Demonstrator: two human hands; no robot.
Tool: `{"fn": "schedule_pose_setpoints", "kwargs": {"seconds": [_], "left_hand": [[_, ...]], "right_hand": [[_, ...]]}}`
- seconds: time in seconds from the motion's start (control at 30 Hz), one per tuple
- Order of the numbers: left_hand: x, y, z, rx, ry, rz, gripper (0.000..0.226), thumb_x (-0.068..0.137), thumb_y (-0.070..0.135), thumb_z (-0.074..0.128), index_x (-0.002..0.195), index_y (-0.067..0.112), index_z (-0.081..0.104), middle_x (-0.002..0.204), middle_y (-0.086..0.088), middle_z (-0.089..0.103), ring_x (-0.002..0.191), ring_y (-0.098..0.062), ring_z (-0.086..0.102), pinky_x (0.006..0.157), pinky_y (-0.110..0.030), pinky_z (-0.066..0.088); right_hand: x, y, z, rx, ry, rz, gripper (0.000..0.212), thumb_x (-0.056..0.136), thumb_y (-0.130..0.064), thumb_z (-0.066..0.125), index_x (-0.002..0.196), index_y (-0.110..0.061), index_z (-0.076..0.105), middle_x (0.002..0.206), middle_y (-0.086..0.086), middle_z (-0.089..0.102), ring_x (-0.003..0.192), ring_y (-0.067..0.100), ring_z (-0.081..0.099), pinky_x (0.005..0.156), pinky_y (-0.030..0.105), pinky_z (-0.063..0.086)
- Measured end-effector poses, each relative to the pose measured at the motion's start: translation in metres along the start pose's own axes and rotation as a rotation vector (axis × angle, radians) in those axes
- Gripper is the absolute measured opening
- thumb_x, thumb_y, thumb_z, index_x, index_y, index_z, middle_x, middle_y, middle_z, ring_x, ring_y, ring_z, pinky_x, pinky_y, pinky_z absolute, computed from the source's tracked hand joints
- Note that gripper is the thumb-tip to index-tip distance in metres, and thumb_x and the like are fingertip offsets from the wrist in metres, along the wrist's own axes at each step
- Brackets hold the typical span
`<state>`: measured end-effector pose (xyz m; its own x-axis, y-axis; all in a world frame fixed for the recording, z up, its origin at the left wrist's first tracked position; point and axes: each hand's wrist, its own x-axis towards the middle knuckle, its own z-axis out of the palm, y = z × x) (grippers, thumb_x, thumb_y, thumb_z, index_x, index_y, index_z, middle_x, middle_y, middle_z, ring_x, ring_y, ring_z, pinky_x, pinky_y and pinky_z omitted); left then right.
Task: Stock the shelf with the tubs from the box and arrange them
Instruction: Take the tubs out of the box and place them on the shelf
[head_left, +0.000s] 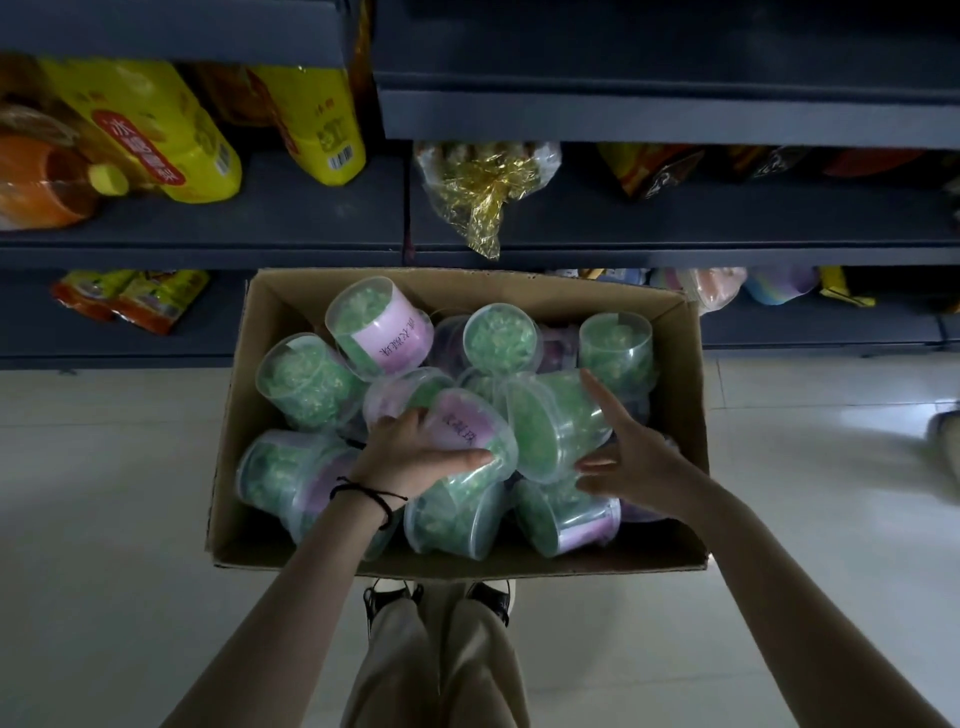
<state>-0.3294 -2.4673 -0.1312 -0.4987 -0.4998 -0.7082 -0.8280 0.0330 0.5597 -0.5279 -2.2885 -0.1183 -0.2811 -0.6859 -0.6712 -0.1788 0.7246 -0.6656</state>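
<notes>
Box (680, 364) was full of tubs; none seen on shelf (727, 228). Left hand (410, 457) gripped labelled tub (467, 431); right hand (631, 457) spread open beside neighbouring tub (556, 421).

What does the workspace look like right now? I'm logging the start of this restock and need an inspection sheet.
Surface: grey shelf straight ahead, bare patch in the middle; pale tiled floor below.
Job's things: open cardboard box on the floor, full of clear tubs of green contents lying jumbled, some with pink labels; none on the shelf yet.
Clutter: yellow bags, orange container, gold foil bag on the shelf; snack packets on the lower shelf.
Grippers: left hand grips a pink-labelled tub; right hand open, fingers touching a neighbouring tub.
Cables: nothing seen.
Surroundings: dim shop aisle; person's shoes beside the box.
</notes>
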Motion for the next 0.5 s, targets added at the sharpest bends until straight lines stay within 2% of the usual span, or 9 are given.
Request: {"fn": "schedule_pose_setpoints", "kwargs": {"seconds": [0.03, 0.07, 0.13, 0.2, 0.23, 0.3, 0.37, 0.43, 0.5], "left_hand": [[-0.001, 0.001, 0.000, 0.010, -0.004, -0.013, 0.098, 0.043, 0.076, 0.070, 0.121, 0.020, 0.051, 0.124, -0.003, 0.053, 0.108, -0.018, 0.052, 0.073, -0.025, 0.040], [-0.003, 0.002, 0.001, -0.018, 0.014, -0.018, 0.086, 0.045, 0.074, 0.072, 0.110, 0.022, 0.053, 0.117, -0.003, 0.055, 0.101, -0.017, 0.054, 0.066, -0.023, 0.040], [-0.007, 0.000, 0.003, -0.125, 0.071, -0.040, 0.071, 0.053, 0.064, 0.080, 0.102, 0.021, 0.053, 0.108, 0.000, 0.057, 0.093, -0.014, 0.057, 0.059, -0.021, 0.039], [-0.011, -0.006, 0.004, -0.254, 0.129, -0.077, 0.081, 0.050, 0.062, 0.083, 0.111, 0.018, 0.053, 0.108, 0.001, 0.059, 0.096, -0.014, 0.059, 0.066, -0.023, 0.047], [-0.013, -0.009, 0.006, -0.314, 0.156, -0.110, 0.093, 0.044, 0.066, 0.083, 0.117, 0.017, 0.050, 0.111, 0.001, 0.059, 0.100, -0.016, 0.059, 0.074, -0.028, 0.050], [-0.020, -0.009, 0.007, -0.367, 0.198, -0.169, 0.112, 0.034, 0.069, 0.077, 0.126, 0.015, 0.041, 0.117, -0.001, 0.056, 0.107, -0.020, 0.056, 0.087, -0.036, 0.049], [-0.027, -0.005, 0.008, -0.365, 0.214, -0.188, 0.118, 0.031, 0.069, 0.075, 0.127, 0.013, 0.037, 0.119, -0.003, 0.053, 0.110, -0.022, 0.054, 0.091, -0.039, 0.048], [-0.033, 0.002, 0.010, -0.422, 0.214, -0.189, 0.118, 0.031, 0.067, 0.076, 0.126, 0.011, 0.036, 0.120, -0.005, 0.054, 0.109, -0.022, 0.055, 0.092, -0.040, 0.048], [-0.040, 0.009, 0.010, -0.484, 0.240, -0.191, 0.115, 0.032, 0.064, 0.078, 0.125, 0.013, 0.036, 0.122, -0.004, 0.052, 0.110, -0.022, 0.054, 0.095, -0.043, 0.047]], "right_hand": [[0.000, -0.001, 0.000, -0.131, 0.069, -0.016, 0.115, 0.071, -0.008, 0.083, 0.149, -0.044, 0.007, 0.141, 0.008, 0.049, 0.084, 0.007, 0.069, 0.072, 0.018, 0.055], [0.001, -0.004, 0.001, -0.235, 0.147, -0.027, 0.113, 0.067, -0.016, 0.086, 0.150, -0.040, 0.012, 0.134, 0.010, 0.055, 0.089, 0.011, 0.068, 0.078, 0.026, 0.057], [0.002, -0.009, -0.001, -0.465, 0.268, -0.023, 0.109, 0.058, -0.041, 0.089, 0.146, -0.033, 0.024, 0.140, 0.009, 0.043, 0.113, 0.024, 0.057, 0.088, 0.044, 0.054], [0.003, -0.010, -0.006, -0.674, 0.344, -0.041, 0.108, 0.050, -0.060, 0.085, 0.139, -0.024, 0.034, 0.150, 0.005, 0.020, 0.131, 0.028, 0.038, 0.096, 0.049, 0.049], [0.005, -0.009, -0.006, -0.676, 0.336, -0.068, 0.110, 0.047, -0.062, 0.084, 0.137, -0.019, 0.036, 0.151, 0.003, 0.016, 0.134, 0.027, 0.032, 0.102, 0.049, 0.044], [0.009, -0.009, 0.000, -0.553, 0.246, -0.130, 0.122, 0.047, -0.059, 0.086, 0.143, -0.014, 0.027, 0.150, 0.006, 0.023, 0.136, 0.025, 0.030, 0.110, 0.048, 0.035], [0.014, -0.010, 0.011, -0.487, 0.173, -0.167, 0.132, 0.048, -0.055, 0.088, 0.149, -0.011, 0.016, 0.148, 0.008, 0.031, 0.137, 0.026, 0.030, 0.115, 0.045, 0.028], [0.016, -0.012, 0.017, -0.430, 0.233, -0.176, 0.128, 0.049, -0.050, 0.090, 0.148, -0.011, 0.018, 0.146, 0.007, 0.036, 0.137, 0.026, 0.032, 0.115, 0.041, 0.026], [0.011, -0.018, 0.019, -0.357, 0.327, -0.103, 0.120, 0.051, -0.051, 0.089, 0.146, -0.016, 0.024, 0.144, 0.004, 0.040, 0.135, 0.025, 0.035, 0.112, 0.040, 0.031]]}}
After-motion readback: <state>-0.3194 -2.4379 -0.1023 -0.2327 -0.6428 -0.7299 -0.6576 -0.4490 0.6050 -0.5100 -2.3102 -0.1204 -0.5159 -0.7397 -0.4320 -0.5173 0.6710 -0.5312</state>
